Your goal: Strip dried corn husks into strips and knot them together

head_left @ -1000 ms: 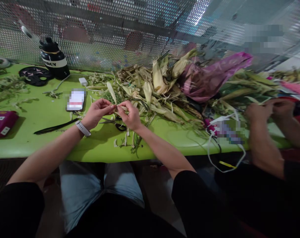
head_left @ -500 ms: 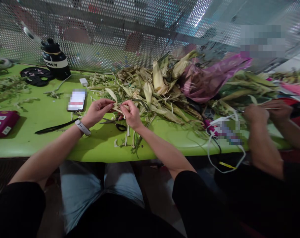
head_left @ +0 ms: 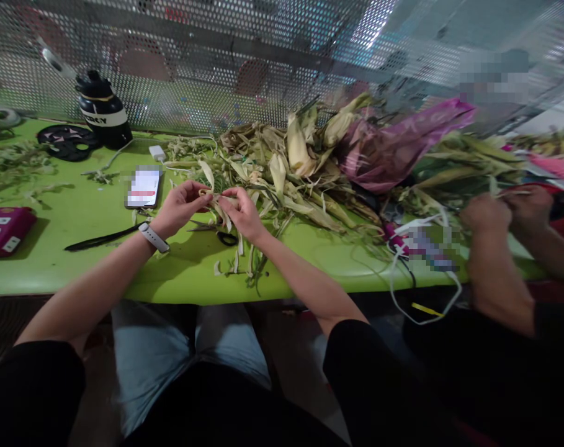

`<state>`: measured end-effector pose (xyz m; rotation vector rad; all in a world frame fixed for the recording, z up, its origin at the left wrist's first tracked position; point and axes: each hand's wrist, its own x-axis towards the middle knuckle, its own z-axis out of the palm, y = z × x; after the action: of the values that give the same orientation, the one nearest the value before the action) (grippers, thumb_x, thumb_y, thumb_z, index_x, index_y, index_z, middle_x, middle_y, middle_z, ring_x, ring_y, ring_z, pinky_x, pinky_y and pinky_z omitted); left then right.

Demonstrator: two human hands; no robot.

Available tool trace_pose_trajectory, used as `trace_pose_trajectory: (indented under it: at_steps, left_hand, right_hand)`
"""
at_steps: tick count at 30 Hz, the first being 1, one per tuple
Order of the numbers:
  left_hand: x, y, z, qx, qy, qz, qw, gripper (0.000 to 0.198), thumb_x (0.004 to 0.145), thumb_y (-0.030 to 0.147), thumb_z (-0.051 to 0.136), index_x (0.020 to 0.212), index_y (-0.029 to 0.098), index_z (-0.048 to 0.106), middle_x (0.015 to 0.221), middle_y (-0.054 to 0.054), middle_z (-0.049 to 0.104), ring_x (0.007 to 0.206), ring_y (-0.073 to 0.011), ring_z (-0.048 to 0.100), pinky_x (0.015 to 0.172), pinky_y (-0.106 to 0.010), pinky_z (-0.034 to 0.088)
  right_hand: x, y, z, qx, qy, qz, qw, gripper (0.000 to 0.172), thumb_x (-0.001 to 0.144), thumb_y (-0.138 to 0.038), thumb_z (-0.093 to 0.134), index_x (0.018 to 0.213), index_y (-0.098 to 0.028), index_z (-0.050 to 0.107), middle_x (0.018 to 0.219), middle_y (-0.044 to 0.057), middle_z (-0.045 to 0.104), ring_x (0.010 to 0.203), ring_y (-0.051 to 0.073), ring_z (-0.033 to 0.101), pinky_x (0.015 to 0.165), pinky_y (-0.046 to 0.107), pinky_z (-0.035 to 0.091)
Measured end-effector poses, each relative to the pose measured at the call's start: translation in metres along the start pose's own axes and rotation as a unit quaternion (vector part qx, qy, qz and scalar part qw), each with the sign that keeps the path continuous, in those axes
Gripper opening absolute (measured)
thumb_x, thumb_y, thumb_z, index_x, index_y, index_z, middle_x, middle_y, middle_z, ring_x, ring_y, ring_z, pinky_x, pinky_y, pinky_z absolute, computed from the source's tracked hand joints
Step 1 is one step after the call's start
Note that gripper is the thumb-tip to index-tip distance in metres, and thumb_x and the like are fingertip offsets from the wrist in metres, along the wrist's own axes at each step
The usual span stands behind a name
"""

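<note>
My left hand (head_left: 182, 207), with a pale watch strap on its wrist, pinches a pale strip of corn husk (head_left: 208, 174) between thumb and fingers. Close beside it, my right hand (head_left: 242, 215) is closed on the same bit of husk, the fingertips of both hands nearly meeting. One end of the husk sticks up above the fingers and another hangs below. Just under my hands lie scissors (head_left: 226, 238), partly covered. Behind them spreads a large heap of dried corn husks (head_left: 304, 186).
On the green table (head_left: 179, 273) are a phone (head_left: 143, 187), a magenta power box (head_left: 7, 231), a black bottle (head_left: 103, 112) and a black strap (head_left: 105, 238). A pink plastic bag (head_left: 388, 149) rests on the heap. At right, a co-worker's hands (head_left: 486, 214) work near white cables (head_left: 449, 298).
My right hand has shifted slightly left, its fingers now flatter over the husk. The husk has turned between my fingertips. The co-worker's hands moved a little to the right.
</note>
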<state>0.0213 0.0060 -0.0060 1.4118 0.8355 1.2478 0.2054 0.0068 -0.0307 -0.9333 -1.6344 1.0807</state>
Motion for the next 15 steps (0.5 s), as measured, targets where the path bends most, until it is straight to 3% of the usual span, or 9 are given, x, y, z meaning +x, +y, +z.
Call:
trace_pose_trajectory:
  at_steps: [5,10,15]
  left_hand:
    - [0.0043,0.0008,-0.0069,0.023,0.002,-0.005,1.000,0.038,0.070,0.041,0.083,0.089,0.016,0.062,0.080,-0.002,0.069,0.071,-0.0120,0.069,0.063,-0.023,0.058]
    - [0.0068,-0.0017,-0.0112,0.043,0.016,-0.012,0.999,0.039,0.069,0.040,0.084,0.089,0.015,0.062,0.075,-0.002,0.069,0.065,-0.0118,0.068,0.063,-0.024,0.059]
    - [0.0073,-0.0022,-0.0099,0.045,0.050,-0.026,0.997,0.035,0.070,0.037,0.083,0.085,0.016,0.060,0.074,-0.003,0.069,0.064,-0.0134,0.068,0.062,-0.027,0.060]
  right_hand:
    - [0.0044,0.0021,0.0005,0.067,-0.034,0.021,0.997,0.067,0.073,-0.060,0.073,0.121,-0.022,0.045,0.071,-0.003,0.063,0.069,0.018,0.068,0.071,0.034,0.060]
    - [0.0023,0.0024,-0.0020,-0.019,0.011,-0.035,0.999,0.058,0.083,-0.058,0.064,0.126,-0.022,0.050,0.080,0.002,0.070,0.079,0.020,0.070,0.086,0.041,0.056]
    - [0.0001,0.0012,-0.0056,-0.148,0.062,-0.103,0.982,0.048,0.092,-0.054,0.054,0.127,-0.023,0.051,0.084,0.003,0.070,0.083,0.021,0.068,0.088,0.041,0.052]
